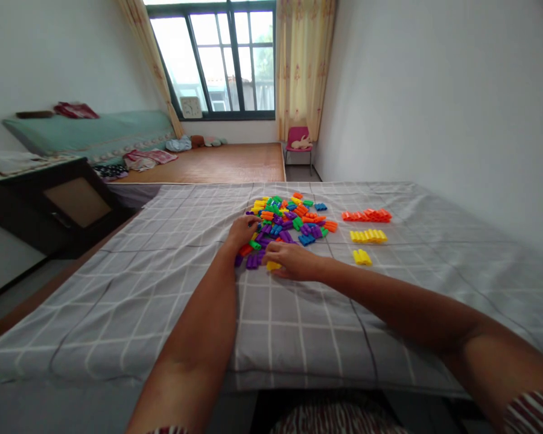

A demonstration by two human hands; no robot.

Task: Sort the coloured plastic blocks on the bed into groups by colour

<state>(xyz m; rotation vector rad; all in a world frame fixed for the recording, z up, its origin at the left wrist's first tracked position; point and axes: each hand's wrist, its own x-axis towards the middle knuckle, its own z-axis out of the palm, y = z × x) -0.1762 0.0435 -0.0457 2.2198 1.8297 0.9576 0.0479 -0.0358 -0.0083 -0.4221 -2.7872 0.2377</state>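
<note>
Grey checked cloth (294, 325), in the head view, bears a jumbled pile of bright blocks (288, 225). At its nine o'clock the left hand (244, 231) curls its fingers loosely over blocks, any hold hidden; at six the right hand (293, 260) bends its fingers about a yellow block (273, 266), grip impossible to tell. Towards three o'clock lie an orange row (366, 216) and a yellow row (368, 236)

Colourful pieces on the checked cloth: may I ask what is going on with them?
A person's left hand is at the left edge of a mixed pile, and the right hand is at the near edge, touching a yellow piece. Whether either hand grips anything is unclear. To the right, apart from the pile, lie an orange row, a yellow row and, nearest, a smaller yellow group.
</note>
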